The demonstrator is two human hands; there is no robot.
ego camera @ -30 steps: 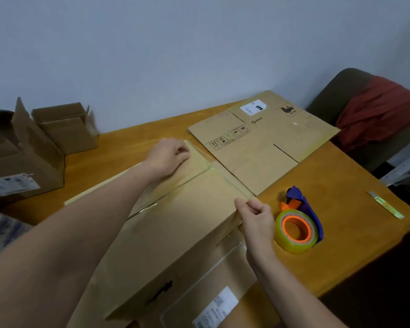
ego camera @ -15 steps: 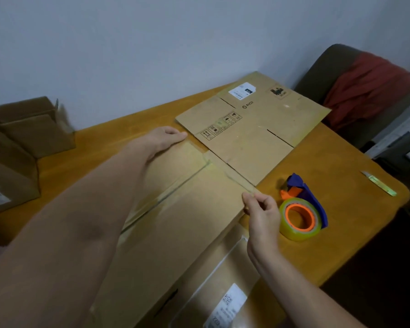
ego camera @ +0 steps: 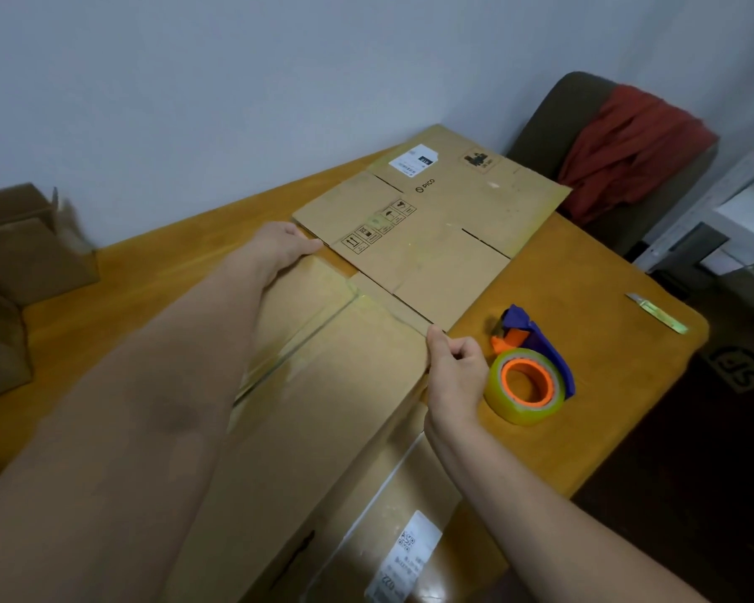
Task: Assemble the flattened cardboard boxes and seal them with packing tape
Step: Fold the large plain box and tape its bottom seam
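Observation:
A large cardboard box (ego camera: 323, 411) stands before me on the wooden table (ego camera: 584, 428), its two top flaps folded down with old tape along the seam. My left hand (ego camera: 279, 248) lies with straight fingers on the far flap's outer edge. My right hand (ego camera: 453, 376) pinches the right corner of the near flap between thumb and fingers. A flattened cardboard box (ego camera: 436, 228) with a white label lies beyond. A roll of clear packing tape (ego camera: 525, 387) with an orange core in a purple dispenser sits just right of my right hand.
Two open brown boxes (ego camera: 22, 263) stand at the table's left end by the wall. A green utility knife (ego camera: 658, 313) lies near the right edge. A dark chair (ego camera: 584, 124) draped with red cloth (ego camera: 627, 150) stands past the far right corner.
My left hand has slid outward along the far flap to its far edge, fingers straightening. The far flap has been pressed flat. My right hand keeps its pinch on the near flap's corner.

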